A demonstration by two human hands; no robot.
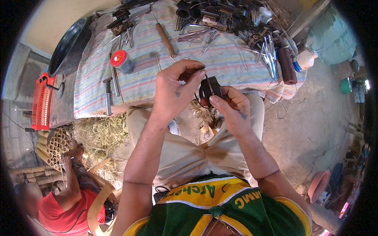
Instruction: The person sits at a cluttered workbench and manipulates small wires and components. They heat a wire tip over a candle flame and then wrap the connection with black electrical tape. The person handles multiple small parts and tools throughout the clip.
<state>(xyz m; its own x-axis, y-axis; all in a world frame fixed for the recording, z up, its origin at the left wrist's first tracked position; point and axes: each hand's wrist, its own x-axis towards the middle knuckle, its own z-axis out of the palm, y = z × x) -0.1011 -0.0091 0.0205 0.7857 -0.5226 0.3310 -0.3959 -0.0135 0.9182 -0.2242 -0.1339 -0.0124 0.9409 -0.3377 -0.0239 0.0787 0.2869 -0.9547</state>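
My right hand [235,107] grips a small dark, rounded piece [216,84] between its thumb and fingers, above my lap near the table's front edge. Beside it, the thumb and forefinger of my left hand [176,86] are pinched together at the upper end of a thin dark strip [208,82]. That strip runs down across the piece to my right thumb. A dark loop hangs under the piece on its left side. What exactly the piece is, I cannot make out.
On the striped cloth [138,84] lie a hammer [108,96], a red-lidded jar [123,61], a wooden-handled tool [165,39] and metal tubes [269,55]. Dark parts [220,17] pile up at the back. A person in a red shirt [59,214] sits at left, near bamboo tubes [53,148].
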